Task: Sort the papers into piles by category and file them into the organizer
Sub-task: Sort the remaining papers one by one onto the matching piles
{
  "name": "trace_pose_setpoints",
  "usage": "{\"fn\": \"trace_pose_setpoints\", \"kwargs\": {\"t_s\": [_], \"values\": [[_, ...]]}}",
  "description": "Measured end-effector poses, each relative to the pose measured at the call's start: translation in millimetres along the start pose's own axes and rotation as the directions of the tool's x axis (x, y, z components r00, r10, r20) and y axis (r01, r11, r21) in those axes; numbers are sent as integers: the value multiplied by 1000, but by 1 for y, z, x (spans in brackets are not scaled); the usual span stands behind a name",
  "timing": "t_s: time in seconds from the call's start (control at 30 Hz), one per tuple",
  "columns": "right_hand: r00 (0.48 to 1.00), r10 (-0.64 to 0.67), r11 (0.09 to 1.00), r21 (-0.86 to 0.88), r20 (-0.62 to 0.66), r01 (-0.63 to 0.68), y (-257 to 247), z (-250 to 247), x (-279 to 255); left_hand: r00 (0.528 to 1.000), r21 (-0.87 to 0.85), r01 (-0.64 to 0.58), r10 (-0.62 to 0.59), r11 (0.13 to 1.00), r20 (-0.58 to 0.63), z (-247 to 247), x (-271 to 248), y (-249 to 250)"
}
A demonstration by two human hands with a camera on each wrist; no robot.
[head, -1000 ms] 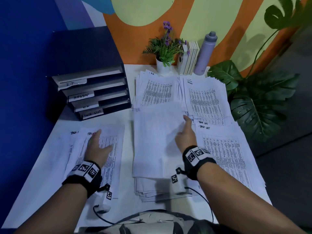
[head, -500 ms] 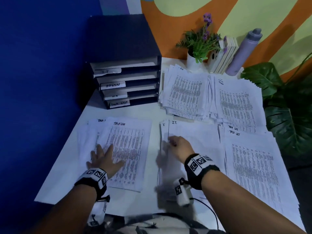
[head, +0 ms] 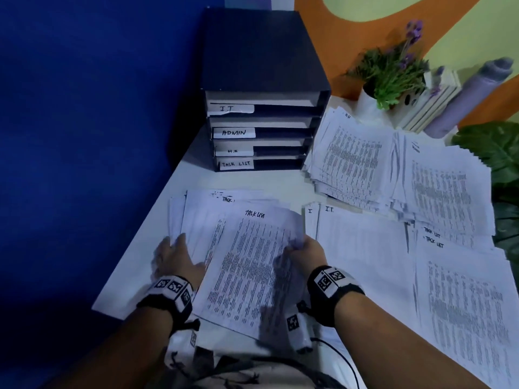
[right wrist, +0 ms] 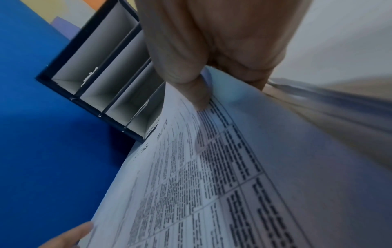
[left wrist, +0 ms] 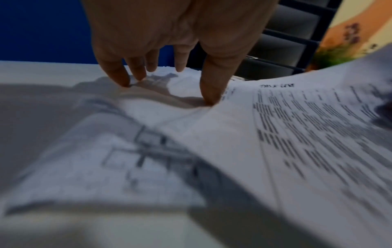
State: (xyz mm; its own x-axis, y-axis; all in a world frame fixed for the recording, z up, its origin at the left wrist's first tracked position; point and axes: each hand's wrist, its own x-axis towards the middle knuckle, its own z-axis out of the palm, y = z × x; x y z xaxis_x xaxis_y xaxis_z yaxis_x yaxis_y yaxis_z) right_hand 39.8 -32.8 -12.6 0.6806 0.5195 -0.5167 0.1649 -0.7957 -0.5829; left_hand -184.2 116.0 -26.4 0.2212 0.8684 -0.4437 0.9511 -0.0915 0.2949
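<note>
On the counter point(head: 196, 178) before the organizer point(head: 264, 88), the task-list pile point(head: 247, 262) is pinched by the right hand point(head: 304, 252) and pressed by the spread left hand point(head: 175, 261); loose sheets may fan out and slide off if lifted unevenly.

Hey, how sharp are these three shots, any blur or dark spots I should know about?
Head view: dim, organizer labels legible. Left wrist view: foreground paper smeared, left hand casts shadows. Right wrist view: right hand sharp, task list sheets streak rightward.

The organizer point(head: 261, 130) bears slot labels "I.T", "ADMIN", "H.R", "TASK LIST". One paper pile point(head: 362, 248) is headed "I.T."; another pile point(head: 455, 276) reads "TASK LIST".
</note>
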Motion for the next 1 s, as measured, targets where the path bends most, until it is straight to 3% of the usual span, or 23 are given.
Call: {"fn": "trace_pose_setpoints", "kwargs": {"t_s": [0.13, 0.27, 0.43, 0.7, 0.93, 1.0], "values": [[1000, 9, 1000, 29, -18, -8, -6, 5, 2, 999, 3, 48, -48, 999, 10, -8, 29, -8], [999, 40, 995, 87, -4, -39, -7, 13, -1, 992, -277, 95, -67, 956, 107, -9, 37, -12], [998, 66, 983, 170, 1, -65, -8, 18, 0, 997, -338, -75, 60, 938, -55, -14, 23, -1], [995, 97, 944, 317, -12, -88, -5, 17, 3, 999, -601, 26, -40, 799, -10, -17, 17, 1], [994, 103, 929, 361, -48, -79, -1, 7, 3, 995, -590, 60, -98, 805, -31, -26, 15, -6], [995, 83, 900, 432, -50, -53, -3, 3, 0, 995, -484, 2, -49, 875, -85, -29, 9, 1]]}}
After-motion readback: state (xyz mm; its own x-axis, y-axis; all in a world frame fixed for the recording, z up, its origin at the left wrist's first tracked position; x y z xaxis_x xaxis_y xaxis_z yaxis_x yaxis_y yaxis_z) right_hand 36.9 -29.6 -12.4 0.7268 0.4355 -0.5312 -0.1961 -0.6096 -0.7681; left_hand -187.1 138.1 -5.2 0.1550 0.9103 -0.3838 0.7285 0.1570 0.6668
